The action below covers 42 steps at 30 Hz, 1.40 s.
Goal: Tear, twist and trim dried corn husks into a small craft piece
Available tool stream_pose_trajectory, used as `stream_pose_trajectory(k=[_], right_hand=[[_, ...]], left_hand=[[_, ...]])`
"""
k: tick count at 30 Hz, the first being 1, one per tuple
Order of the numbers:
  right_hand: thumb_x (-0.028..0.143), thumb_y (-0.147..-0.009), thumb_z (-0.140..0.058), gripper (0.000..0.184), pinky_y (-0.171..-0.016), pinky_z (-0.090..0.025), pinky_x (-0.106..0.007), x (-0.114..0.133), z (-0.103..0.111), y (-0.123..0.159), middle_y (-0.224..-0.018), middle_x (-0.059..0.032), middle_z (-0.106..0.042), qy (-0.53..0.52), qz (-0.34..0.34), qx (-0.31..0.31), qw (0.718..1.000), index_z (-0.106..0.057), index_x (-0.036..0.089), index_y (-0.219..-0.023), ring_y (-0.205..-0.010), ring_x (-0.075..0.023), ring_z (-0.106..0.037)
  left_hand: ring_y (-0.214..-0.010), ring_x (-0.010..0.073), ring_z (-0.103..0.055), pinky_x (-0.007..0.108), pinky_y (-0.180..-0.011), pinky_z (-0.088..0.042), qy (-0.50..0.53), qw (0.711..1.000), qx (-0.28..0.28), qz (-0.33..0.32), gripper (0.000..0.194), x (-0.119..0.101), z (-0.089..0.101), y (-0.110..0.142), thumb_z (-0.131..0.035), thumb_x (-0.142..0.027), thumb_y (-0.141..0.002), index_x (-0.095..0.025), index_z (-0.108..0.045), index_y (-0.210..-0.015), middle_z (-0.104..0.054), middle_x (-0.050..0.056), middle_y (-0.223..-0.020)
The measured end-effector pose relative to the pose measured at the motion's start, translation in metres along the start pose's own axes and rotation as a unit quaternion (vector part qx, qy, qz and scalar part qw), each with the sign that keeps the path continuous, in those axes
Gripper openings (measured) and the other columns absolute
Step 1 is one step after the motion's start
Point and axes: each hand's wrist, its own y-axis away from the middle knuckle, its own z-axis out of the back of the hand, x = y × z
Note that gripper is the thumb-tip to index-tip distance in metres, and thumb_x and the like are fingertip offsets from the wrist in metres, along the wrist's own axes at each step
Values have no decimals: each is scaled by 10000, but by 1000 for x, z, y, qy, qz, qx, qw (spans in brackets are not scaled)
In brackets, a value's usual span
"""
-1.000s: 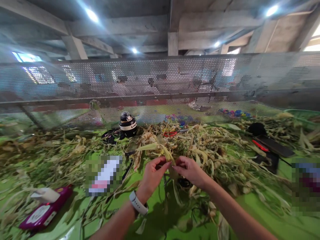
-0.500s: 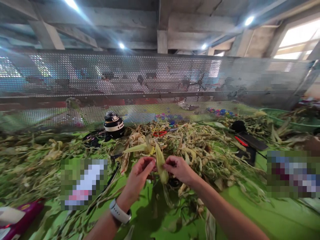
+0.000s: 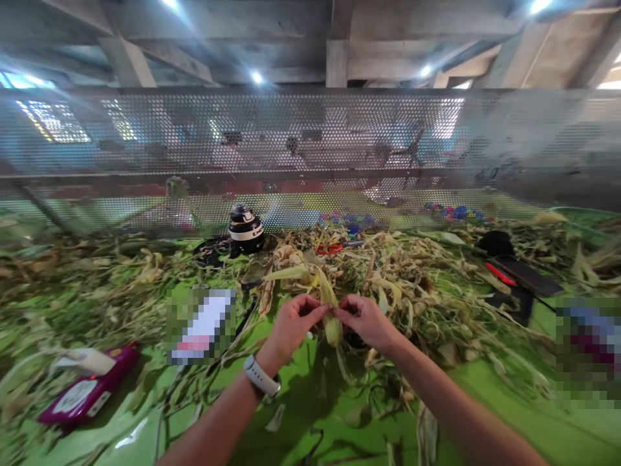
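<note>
In the middle of the head view is a pale green-yellow corn husk (image 3: 333,331), hanging with a narrow tail at its lower end. My left hand (image 3: 297,321) pinches its left edge between thumb and index finger. On the opposite edge, my right hand (image 3: 367,318) has its thumb and fingertips closed on the same husk, close to the left thumb. Another husk strip (image 3: 288,273) sticks out to the left just behind. A dark round object, partly hidden, lies behind my right fingers.
Dried husks and leaves (image 3: 412,278) cover much of the green table (image 3: 286,427). Red-handled scissors (image 3: 330,248) and a black bottle (image 3: 246,234) stand out behind. A purple packet (image 3: 94,391) and a blurred phone (image 3: 204,327) lie left. A perforated metal panel (image 3: 301,145) rises behind.
The view has turned left, bringing the whole purple packet into sight. My hands have come closer together on the husk, and my left thumb and finger have closed at its edge.
</note>
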Motion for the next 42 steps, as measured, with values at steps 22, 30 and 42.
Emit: stream_pose_trajectory(k=[22,30,42], right_hand=[[533,-651,-653,378,-472,-398,-216,17,1,5,-525,46,-521,-33,-18,-24,999,-566,166,-675,-474,-85,-474],[502,-712,-611,325,-510,-440,-243,15,0,6,-553,27,-554,-3,5,-40,999,-545,185,-673,-512,-121,-530],[467,-627,-662,314,-457,-445,-229,21,48,-8,-513,34,-530,-12,5,-197,980,-565,168,-632,-446,-95,-493]], left_hand=[[-526,97,-530,187,-442,-408,-33,988,147,36,305,-12,7,7,-732,-405,-595,-144,-610,-692,-589,-14,-609],[-468,87,-522,194,-453,-399,-3,990,128,50,348,-9,10,3,-698,-467,-620,-162,-532,-632,-565,-39,-527],[-484,95,-544,187,-465,-362,0,996,86,25,225,-18,26,-1,-669,-372,-677,-166,-584,-705,-622,-14,-559]])
